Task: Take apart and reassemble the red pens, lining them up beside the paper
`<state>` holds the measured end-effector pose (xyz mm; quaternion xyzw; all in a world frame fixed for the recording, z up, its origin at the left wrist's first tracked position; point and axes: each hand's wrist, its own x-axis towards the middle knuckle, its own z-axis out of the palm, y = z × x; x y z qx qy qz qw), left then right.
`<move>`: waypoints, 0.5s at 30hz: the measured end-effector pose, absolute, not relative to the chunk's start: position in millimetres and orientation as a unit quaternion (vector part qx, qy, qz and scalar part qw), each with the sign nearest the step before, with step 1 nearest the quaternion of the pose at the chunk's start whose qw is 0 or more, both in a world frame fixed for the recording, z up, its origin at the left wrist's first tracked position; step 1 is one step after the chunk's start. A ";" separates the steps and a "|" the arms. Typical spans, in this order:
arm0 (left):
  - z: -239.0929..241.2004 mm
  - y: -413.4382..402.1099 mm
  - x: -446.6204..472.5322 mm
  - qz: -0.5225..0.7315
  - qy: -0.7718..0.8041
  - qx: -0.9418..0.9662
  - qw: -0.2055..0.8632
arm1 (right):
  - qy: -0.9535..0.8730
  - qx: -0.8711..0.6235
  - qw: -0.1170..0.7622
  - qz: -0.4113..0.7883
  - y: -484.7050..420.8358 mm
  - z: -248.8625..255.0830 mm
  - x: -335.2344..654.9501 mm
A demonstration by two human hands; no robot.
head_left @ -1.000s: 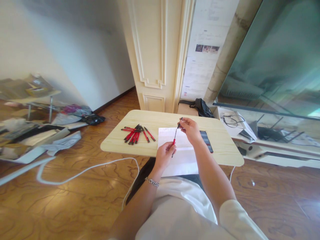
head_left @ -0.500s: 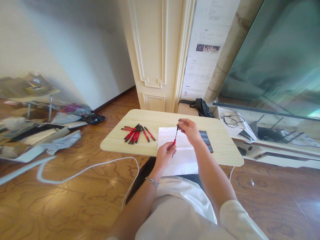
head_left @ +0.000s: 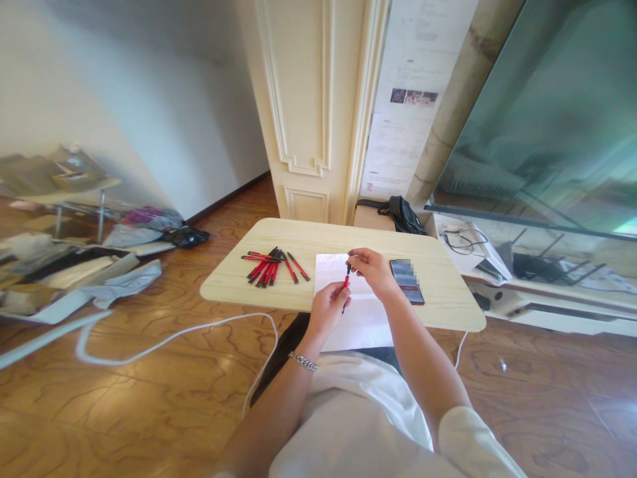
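My left hand point(head_left: 328, 307) is closed around the red barrel of a pen point(head_left: 346, 281), whose black lower end sticks out below the fingers. Thumb and fingers of my right hand point(head_left: 373, 271) pinch the black upper part point(head_left: 349, 269) of the same pen, right at the top of the red barrel. Whether the two parts are fully joined I cannot tell. Beneath both hands lies a white sheet of paper point(head_left: 363, 328), which hangs over the table's near edge. To the left is a loose pile of several red and black pens point(head_left: 269, 267).
A dark phone point(head_left: 407, 282), partly pixelated, lies right of the paper on the pale wooden table point(head_left: 239, 282). A white cable point(head_left: 199, 326) runs over the floor at left. Behind the table are a black bag point(head_left: 402, 214) and a large screen point(head_left: 547, 133).
My right hand has come down toward my left, bringing the black part to the red barrel. The thin refill that showed between the hands is now hidden. More of the phone shows.
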<state>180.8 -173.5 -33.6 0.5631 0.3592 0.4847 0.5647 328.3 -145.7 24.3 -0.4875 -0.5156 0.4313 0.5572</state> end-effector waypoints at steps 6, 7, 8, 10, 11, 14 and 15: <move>-32.6 -173.0 181.1 0.483 0.351 0.565 0.569 | -0.522 -0.488 0.551 0.431 -146.3 18.4 327.9; -32.8 -172.8 181.1 0.482 0.351 0.563 0.572 | -0.522 -0.487 0.552 0.431 -146.5 17.7 327.8; -32.9 -172.6 181.2 0.482 0.351 0.561 0.575 | -0.522 -0.486 0.552 0.431 -146.7 17.0 327.8; -32.6 -172.3 181.3 0.479 0.351 0.553 0.584 | -0.523 -0.485 0.552 0.433 -147.2 15.6 327.9; -31.8 -172.3 181.4 0.477 0.349 0.548 0.592 | -0.523 -0.485 0.550 0.434 -147.5 14.9 327.9; -27.2 -173.4 182.0 0.464 0.341 0.515 0.635 | -0.525 -0.488 0.543 0.437 -148.6 12.8 328.1; -25.2 -174.0 182.0 0.459 0.338 0.501 0.652 | -0.527 -0.489 0.541 0.437 -149.0 12.2 328.2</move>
